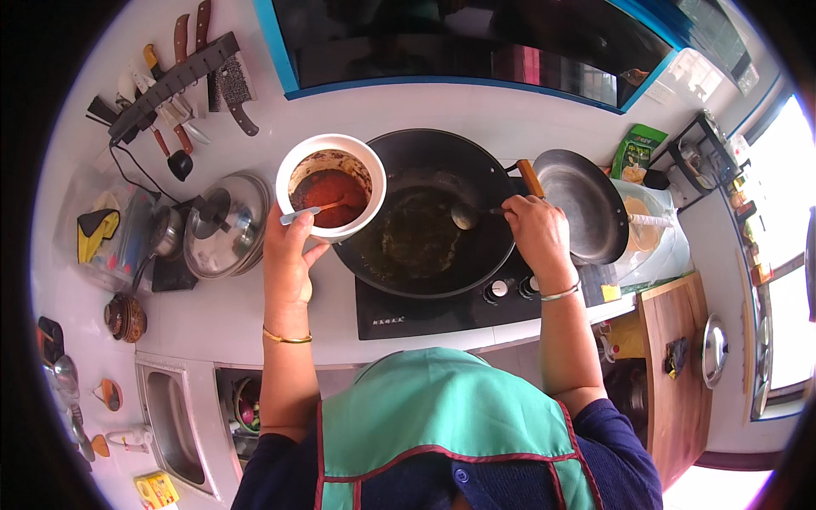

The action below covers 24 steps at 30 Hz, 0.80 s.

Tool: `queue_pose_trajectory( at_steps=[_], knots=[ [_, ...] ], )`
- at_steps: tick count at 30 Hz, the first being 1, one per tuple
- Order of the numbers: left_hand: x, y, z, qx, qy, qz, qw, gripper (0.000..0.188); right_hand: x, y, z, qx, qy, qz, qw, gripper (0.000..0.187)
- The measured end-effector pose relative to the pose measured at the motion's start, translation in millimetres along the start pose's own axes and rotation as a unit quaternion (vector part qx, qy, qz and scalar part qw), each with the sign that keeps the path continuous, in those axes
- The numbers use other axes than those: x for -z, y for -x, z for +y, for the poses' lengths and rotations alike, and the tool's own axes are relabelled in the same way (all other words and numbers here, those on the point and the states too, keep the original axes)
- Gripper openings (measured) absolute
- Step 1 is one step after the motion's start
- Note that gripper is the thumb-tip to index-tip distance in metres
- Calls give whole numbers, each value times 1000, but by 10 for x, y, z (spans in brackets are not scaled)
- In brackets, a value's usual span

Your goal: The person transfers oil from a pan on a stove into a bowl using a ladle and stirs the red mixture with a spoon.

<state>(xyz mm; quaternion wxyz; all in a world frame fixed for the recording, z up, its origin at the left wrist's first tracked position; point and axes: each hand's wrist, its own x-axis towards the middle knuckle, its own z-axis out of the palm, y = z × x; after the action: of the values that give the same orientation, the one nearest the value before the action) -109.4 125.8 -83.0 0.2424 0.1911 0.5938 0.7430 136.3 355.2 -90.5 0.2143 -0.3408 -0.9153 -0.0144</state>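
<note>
My left hand grips a white bowl from below and the side, the thumb by a small spoon with a grey handle that rests in it. Dark red paste or powder lies inside the bowl. The bowl is raised beside the left rim of a black wok on the stove. In my right hand is a metal ladle, its round head over the wok. A shallow layer of yellowish oil covers the wok's bottom. Whether the ladle touches the oil I cannot tell.
The black stove has knobs at its front right. A second pan stands right of the wok. Lids lean at the left, below a wall knife rack. A green packet stands at the back right; a sink lies at lower left.
</note>
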Motion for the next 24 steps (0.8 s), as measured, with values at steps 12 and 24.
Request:
queue_pose_trajectory(
  at_steps=[12, 24],
  knots=[
    [-32, 58, -14, 10, 3, -15, 1000, 59, -500, 34, -527, 28, -144, -125, 981, 28],
    [-4, -91, -118, 6, 2, -23, 1000, 60, -116, 218, -214, -94, -134, -82, 983, 34]
  ],
)
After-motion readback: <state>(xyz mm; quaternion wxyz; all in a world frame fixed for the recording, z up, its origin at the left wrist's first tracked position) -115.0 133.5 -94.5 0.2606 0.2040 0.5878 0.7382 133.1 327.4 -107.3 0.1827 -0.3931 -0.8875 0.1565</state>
